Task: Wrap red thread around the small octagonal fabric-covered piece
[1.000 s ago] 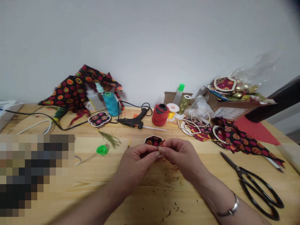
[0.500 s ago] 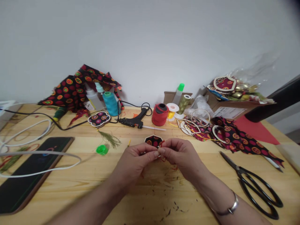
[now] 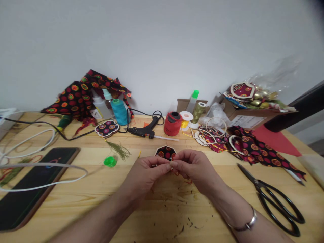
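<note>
My left hand (image 3: pixel 148 170) pinches the lower edge of a small ornament (image 3: pixel 164 152) with a pale rim and dark flower-patterned fabric. Thumb and fingertips of my right hand (image 3: pixel 192 166) are closed on a red cord (image 3: pixel 173 157), right against the left fingertips. Bits of the cord show above and below the right fingers. The fingers cover the lower part of the ornament, and the exact point where cord and ornament meet is hidden. Behind the hands stands a spool of red cord (image 3: pixel 172 125).
Black scissors (image 3: pixel 270 199) lie at the right, a phone (image 3: pixel 32 189) under a white cable at the left. A glue gun (image 3: pixel 145 131), teal thread cone (image 3: pixel 120 113), green cap (image 3: pixel 110 161) and finished tasselled piece (image 3: pixel 107 128) sit further back. Fabric scraps (image 3: pixel 263 148) and a box (image 3: pixel 248 116) occupy the right rear.
Both hands stay together in nearly the same place. The right fingers have shifted very slightly around the red cord, and less of it shows above them.
</note>
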`<action>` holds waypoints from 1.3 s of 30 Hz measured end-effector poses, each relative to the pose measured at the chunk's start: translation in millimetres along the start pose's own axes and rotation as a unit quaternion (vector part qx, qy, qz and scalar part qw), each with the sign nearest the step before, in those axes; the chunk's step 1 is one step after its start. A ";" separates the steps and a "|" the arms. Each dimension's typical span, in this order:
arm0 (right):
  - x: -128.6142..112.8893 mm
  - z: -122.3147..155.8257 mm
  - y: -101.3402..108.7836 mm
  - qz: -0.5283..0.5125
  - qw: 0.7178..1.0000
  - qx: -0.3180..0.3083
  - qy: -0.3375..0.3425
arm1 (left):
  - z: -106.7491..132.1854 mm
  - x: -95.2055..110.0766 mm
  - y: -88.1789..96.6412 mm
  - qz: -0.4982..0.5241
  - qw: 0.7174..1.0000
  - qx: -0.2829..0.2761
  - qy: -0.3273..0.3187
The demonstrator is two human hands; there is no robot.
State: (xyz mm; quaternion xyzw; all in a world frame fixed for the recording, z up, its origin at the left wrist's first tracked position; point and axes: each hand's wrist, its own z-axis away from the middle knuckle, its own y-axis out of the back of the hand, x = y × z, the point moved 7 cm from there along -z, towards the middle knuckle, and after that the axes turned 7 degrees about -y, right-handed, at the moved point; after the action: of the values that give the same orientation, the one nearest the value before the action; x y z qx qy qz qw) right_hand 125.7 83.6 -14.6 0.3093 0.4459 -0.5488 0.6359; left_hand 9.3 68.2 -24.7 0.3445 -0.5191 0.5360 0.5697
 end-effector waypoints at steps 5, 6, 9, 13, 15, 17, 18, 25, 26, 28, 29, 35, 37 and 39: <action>-0.1 -0.2 -1.4 0.001 1.000 -0.004 0.004 | -0.2 -3.2 2.1 0.002 1.000 0.019 0.010; -0.5 -0.1 -2.0 0.000 1.000 -0.009 0.007 | -0.9 -3.1 1.3 0.009 1.000 0.017 0.010; -1.8 -0.2 -2.4 0.001 1.000 -0.023 0.015 | -3.2 -1.4 0.2 0.026 1.000 0.013 0.000; -5.9 -1.6 1.8 0.064 0.997 -0.019 0.045 | -3.3 -1.8 4.3 0.030 0.999 0.031 -0.001; -10.6 -1.2 4.1 0.121 0.990 -0.011 0.076 | -3.3 -2.2 6.3 0.037 0.998 0.041 0.001; -14.9 0.4 5.8 0.178 0.979 0.002 0.101 | -4.0 -1.8 7.2 0.048 0.998 0.047 0.000; -16.7 1.7 6.3 0.202 0.973 0.008 0.110 | -4.6 -1.0 7.4 0.054 0.997 0.050 -0.004; -25.8 19.5 -0.8 0.302 0.928 0.055 0.209 | -4.7 3.3 9.0 0.063 0.995 0.080 -0.010; -27.0 23.4 -3.9 0.327 0.913 0.061 0.237 | -4.4 2.4 9.7 0.065 0.994 0.085 -0.006; -28.5 31.9 -12.9 0.386 0.868 0.064 0.304 | -4.3 -0.4 11.1 0.075 0.993 0.092 -0.002; -28.3 36.4 -18.2 0.420 0.839 0.062 0.340 | -4.5 -2.1 11.5 0.083 0.992 0.091 -0.001; -11.0 53.6 -46.2 0.599 0.642 0.034 0.477 | -6.8 -13.3 8.7 0.156 0.985 0.066 0.036; -5.5 54.8 -51.1 0.625 0.611 0.016 0.486 | -6.4 -14.6 8.0 0.172 0.981 0.068 0.054; -2.0 55.3 -55.1 0.643 0.589 0.000 0.489 | -5.9 -15.0 5.3 0.194 0.977 0.056 0.068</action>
State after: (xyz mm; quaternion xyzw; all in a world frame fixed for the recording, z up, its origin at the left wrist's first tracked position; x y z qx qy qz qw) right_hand 84.6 24.3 15.3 0.7377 0.3747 0.2367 0.5093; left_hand 7.1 71.0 -41.4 0.2315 -0.5047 0.6870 0.4688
